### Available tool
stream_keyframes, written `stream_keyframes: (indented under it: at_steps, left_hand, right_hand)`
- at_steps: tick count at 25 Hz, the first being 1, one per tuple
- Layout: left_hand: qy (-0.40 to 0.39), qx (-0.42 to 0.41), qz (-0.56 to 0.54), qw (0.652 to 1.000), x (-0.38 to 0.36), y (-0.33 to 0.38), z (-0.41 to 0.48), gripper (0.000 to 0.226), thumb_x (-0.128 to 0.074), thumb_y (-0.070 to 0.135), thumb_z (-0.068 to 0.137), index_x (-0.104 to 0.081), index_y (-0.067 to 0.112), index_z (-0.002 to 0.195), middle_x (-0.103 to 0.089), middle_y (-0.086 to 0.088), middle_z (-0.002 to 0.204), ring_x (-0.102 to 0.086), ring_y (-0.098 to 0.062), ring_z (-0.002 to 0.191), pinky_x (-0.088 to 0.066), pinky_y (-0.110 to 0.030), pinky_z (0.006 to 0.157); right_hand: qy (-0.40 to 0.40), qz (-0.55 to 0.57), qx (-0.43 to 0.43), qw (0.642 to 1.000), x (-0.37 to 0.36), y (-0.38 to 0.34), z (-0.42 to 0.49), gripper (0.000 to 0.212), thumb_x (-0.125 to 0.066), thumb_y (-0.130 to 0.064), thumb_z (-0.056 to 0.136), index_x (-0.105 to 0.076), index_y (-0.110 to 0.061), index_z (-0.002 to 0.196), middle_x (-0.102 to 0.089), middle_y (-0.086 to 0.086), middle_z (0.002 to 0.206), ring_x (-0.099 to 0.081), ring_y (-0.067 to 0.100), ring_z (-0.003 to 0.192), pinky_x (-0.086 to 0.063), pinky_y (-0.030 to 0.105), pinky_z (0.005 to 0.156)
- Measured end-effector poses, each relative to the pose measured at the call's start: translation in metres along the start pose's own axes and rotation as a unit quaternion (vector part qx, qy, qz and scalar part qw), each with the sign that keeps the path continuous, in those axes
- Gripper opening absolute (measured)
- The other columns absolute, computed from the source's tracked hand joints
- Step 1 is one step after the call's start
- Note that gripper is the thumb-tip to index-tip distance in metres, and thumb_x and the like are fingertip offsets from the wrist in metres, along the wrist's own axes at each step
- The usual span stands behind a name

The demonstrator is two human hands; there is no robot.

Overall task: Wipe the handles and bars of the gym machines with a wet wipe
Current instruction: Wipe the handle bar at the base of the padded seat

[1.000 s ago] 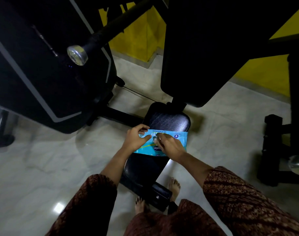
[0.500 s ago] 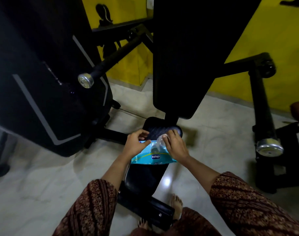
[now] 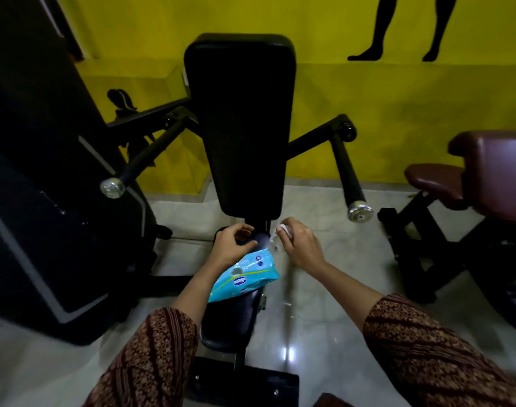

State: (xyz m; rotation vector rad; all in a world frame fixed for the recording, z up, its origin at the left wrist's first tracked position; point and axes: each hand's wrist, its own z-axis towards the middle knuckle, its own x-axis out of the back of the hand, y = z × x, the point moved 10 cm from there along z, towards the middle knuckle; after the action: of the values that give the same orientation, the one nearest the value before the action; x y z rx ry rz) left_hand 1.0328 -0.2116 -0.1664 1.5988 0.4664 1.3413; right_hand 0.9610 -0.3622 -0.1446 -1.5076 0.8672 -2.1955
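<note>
Above the black seat, right hand pinches a wet wipe; left hand hovers loosely curled, empty, over the upper edge of the wipe pack; open floor beside the right.

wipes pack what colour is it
The wipes pack is light blue with a yellow-green curved stripe and a dark blue logo, clearest in the head view.

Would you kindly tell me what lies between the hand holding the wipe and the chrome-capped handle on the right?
In the head view, only bare pale floor lies between the right hand, pinching the wipe, and the chrome-capped right handle.
</note>
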Motion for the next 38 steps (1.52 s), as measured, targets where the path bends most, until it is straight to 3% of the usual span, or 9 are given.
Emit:
stream_keyframes:
  at_steps: [4, 8, 13, 18, 22, 25, 28, 33, 38]
  left_hand:
    - [-0.018, -0.046, 0.012, 0.999, -0.027, 0.057, -0.017, 0.025, -0.072, 0.001, 0.074, -0.065, 0.002, 0.098, -0.065, -0.006, 0.086, -0.059, -0.013, 0.08, -0.042, -0.006, 0.071]
    - [-0.02, -0.081, -0.007, 0.996, -0.071, 0.122, -0.05, 0.027, -0.073, 0.0, 0.074, -0.064, 0.001, 0.099, -0.064, -0.008, 0.088, -0.058, -0.015, 0.081, -0.043, -0.007, 0.07]
    - [-0.073, -0.13, -0.011, 0.989, -0.177, 0.216, -0.114, 0.028, -0.074, 0.006, 0.075, -0.064, 0.004, 0.102, -0.065, -0.01, 0.092, -0.059, -0.017, 0.084, -0.048, -0.028, 0.076]
    - [-0.162, -0.198, -0.023, 0.966, -0.303, 0.313, -0.18, 0.03, -0.074, 0.01, 0.076, -0.064, 0.007, 0.104, -0.062, -0.002, 0.091, -0.059, -0.015, 0.085, -0.047, -0.027, 0.074]
    - [-0.256, -0.245, -0.031, 0.935, -0.417, 0.376, -0.233, 0.028, -0.074, 0.01, 0.075, -0.064, 0.007, 0.101, -0.064, -0.005, 0.09, -0.06, -0.013, 0.083, -0.044, -0.009, 0.065]
    - [-0.306, -0.272, -0.039, 0.912, -0.488, 0.41, -0.265, 0.027, -0.075, 0.008, 0.074, -0.065, 0.007, 0.1, -0.064, -0.003, 0.088, -0.061, -0.012, 0.082, -0.045, -0.006, 0.067]
    - [-0.344, -0.278, -0.047, 0.895, -0.55, 0.43, -0.284, 0.027, -0.074, 0.007, 0.074, -0.066, 0.006, 0.1, -0.063, -0.001, 0.087, -0.06, -0.01, 0.081, -0.041, 0.001, 0.066]
    - [-0.384, -0.267, -0.047, 0.883, -0.645, 0.444, -0.29, 0.03, -0.074, 0.007, 0.075, -0.065, 0.004, 0.103, -0.063, -0.002, 0.09, -0.059, -0.012, 0.084, -0.041, 0.0, 0.068]
    - [-0.393, -0.246, -0.034, 0.885, -0.702, 0.464, -0.274, 0.03, -0.073, 0.006, 0.076, -0.064, 0.002, 0.104, -0.064, -0.005, 0.094, -0.059, -0.011, 0.087, -0.043, -0.015, 0.077]
  right_hand:
    - [0.04, -0.017, 0.011, 0.999, 0.06, 0.007, -0.029, 0.026, -0.047, -0.029, 0.094, -0.058, -0.006, 0.097, -0.064, 0.015, 0.097, -0.059, 0.034, 0.091, -0.041, 0.034, 0.071]
    - [0.065, -0.037, 0.018, 0.997, 0.132, 0.026, -0.076, 0.022, -0.05, -0.025, 0.095, -0.06, -0.005, 0.099, -0.065, 0.019, 0.096, -0.059, 0.037, 0.091, -0.042, 0.037, 0.07]
    - [0.096, -0.069, -0.002, 0.993, 0.247, 0.075, -0.171, 0.024, -0.048, -0.029, 0.093, -0.06, -0.009, 0.096, -0.066, 0.016, 0.092, -0.061, 0.034, 0.088, -0.046, 0.039, 0.069]
    - [0.154, -0.101, -0.081, 0.98, 0.361, 0.148, -0.282, 0.031, -0.043, -0.036, 0.091, -0.057, -0.009, 0.094, -0.064, 0.012, 0.091, -0.06, 0.033, 0.088, -0.046, 0.039, 0.066]
    - [0.227, -0.1, -0.182, 0.951, 0.445, 0.219, -0.372, 0.038, -0.039, -0.041, 0.085, -0.058, -0.009, 0.092, -0.064, 0.013, 0.09, -0.06, 0.033, 0.087, -0.047, 0.039, 0.069]
    - [0.268, -0.105, -0.247, 0.925, 0.485, 0.27, -0.43, 0.035, -0.042, -0.039, 0.087, -0.058, -0.007, 0.092, -0.064, 0.014, 0.089, -0.061, 0.034, 0.086, -0.047, 0.04, 0.071]
    - [0.275, -0.128, -0.296, 0.906, 0.512, 0.314, -0.47, 0.023, -0.049, -0.028, 0.094, -0.058, -0.006, 0.096, -0.065, 0.013, 0.093, -0.059, 0.031, 0.089, -0.041, 0.032, 0.068]
    - [0.256, -0.129, -0.334, 0.898, 0.542, 0.39, -0.493, 0.021, -0.05, -0.025, 0.094, -0.056, -0.006, 0.094, -0.063, 0.015, 0.092, -0.059, 0.032, 0.087, -0.041, 0.033, 0.067]
    - [0.203, -0.131, -0.33, 0.913, 0.574, 0.443, -0.477, 0.021, -0.048, -0.026, 0.096, -0.055, -0.006, 0.095, -0.063, 0.014, 0.092, -0.059, 0.03, 0.086, -0.044, 0.034, 0.069]
